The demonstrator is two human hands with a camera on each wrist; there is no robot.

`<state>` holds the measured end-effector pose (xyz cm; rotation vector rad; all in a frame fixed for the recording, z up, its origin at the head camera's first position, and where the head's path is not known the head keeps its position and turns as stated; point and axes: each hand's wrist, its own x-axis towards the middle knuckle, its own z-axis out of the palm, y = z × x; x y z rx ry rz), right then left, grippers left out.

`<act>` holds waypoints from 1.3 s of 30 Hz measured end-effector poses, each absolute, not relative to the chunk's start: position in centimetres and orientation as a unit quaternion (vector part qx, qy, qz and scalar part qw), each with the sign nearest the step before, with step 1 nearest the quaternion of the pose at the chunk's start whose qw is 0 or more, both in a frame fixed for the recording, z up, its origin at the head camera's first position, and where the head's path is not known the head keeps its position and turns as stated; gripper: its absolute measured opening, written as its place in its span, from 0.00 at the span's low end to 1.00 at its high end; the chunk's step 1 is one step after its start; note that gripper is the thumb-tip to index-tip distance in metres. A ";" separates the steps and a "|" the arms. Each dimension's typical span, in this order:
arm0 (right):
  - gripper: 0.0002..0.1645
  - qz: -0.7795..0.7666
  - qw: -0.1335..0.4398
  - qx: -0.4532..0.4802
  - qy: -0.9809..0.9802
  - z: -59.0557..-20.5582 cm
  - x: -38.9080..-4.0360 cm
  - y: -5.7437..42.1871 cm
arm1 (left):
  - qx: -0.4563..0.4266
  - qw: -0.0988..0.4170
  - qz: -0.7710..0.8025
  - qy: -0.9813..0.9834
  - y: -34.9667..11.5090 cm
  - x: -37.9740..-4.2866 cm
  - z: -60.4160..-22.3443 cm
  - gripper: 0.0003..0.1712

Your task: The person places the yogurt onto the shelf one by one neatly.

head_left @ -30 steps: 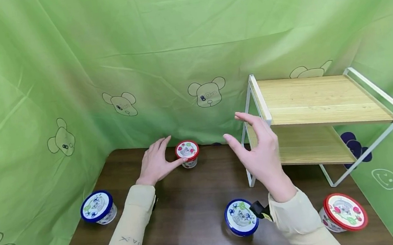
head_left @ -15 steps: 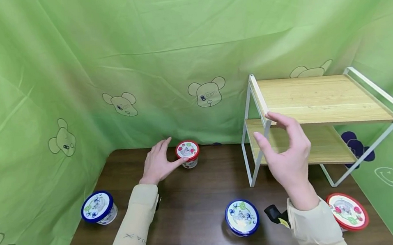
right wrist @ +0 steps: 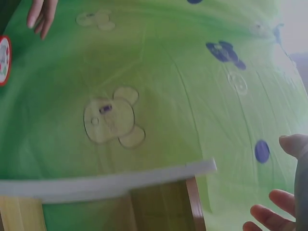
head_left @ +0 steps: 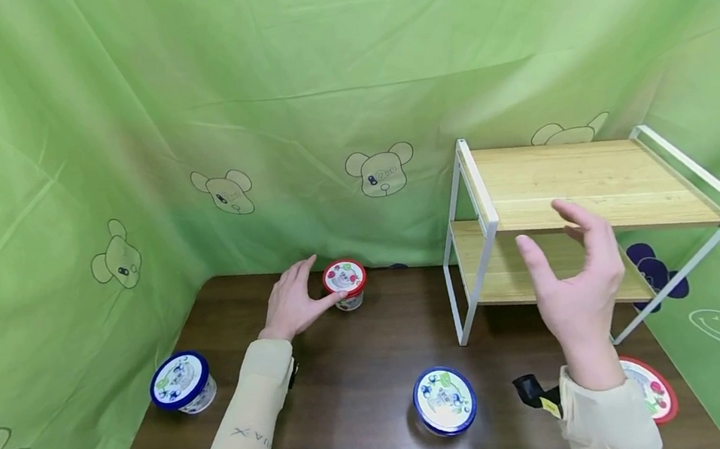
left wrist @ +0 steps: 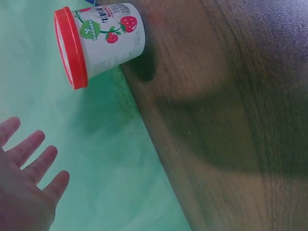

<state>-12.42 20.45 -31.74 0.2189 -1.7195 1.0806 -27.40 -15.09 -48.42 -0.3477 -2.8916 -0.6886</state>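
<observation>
My left hand (head_left: 291,302) is beside a white tub with a red lid (head_left: 344,277) at the back of the table. Its fingers and thumb are spread, and the thumb tip overlaps the lid's edge in the head view. Strawberries are printed on this tub (left wrist: 108,41) in the left wrist view, where a gap shows between it and the fingers (left wrist: 41,166). Holding nothing, my right hand (head_left: 582,301) is raised before the two-tier shelf (head_left: 593,182), thumb and fingers apart. In the right wrist view that hand (right wrist: 281,197) shows at the lower right edge.
A blue-lidded tub (head_left: 178,379) stands at the table's left edge, another blue-lidded tub (head_left: 445,401) at the front middle. My right sleeve partly hides a second red-lidded tub (head_left: 659,397). A green printed cloth (head_left: 293,134) encloses the back and sides of the table (head_left: 346,378).
My right hand has moved to the right, from the shelf's left frame to in front of its boards, and its sleeve covers more of the right red-lidded tub. My left hand stays nearly still.
</observation>
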 end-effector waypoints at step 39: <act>0.42 0.386 0.529 -0.149 -0.741 -34.3 -12.1 33.5 | -0.097 0.058 -0.270 -0.956 -13.3 -27.6 -50.3 0.65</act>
